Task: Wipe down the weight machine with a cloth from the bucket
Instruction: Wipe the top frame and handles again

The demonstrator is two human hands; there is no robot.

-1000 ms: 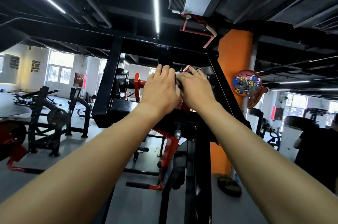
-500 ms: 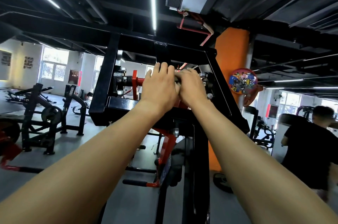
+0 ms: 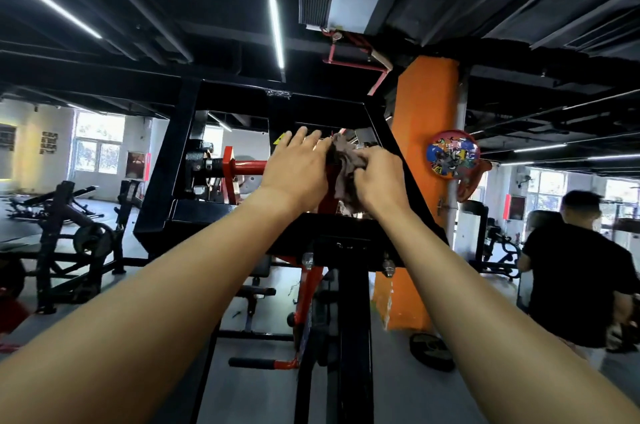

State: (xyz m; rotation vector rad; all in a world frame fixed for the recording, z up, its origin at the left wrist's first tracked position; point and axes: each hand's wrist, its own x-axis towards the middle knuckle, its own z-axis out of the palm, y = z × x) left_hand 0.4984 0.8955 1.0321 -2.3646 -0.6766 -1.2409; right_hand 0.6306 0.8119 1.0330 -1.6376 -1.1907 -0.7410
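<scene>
Right hand (image 3: 381,179) pinches bunched brown cloth (image 3: 341,163) atop the weight machine (image 3: 178,163), beside its red bar (image 3: 247,167). Left hand (image 3: 294,169) touches it, fingers straight and together (wall poster (image 3: 48,143) text unreadable).

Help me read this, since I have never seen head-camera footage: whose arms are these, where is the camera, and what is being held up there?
There is one picture, taken by a wide-angle camera worn on a person's head, so the two bare arms reaching forward are that person's own. They reach up to the top of a black weight machine in a gym; a red bar runs across inside its frame. The right hand grips a bunched brownish cloth with curled fingers. The left hand lies beside it with fingers straight, touching the cloth's edge. Behind stands an orange pillar, and at the right a person in a black shirt. No bucket shows in this picture.
</scene>
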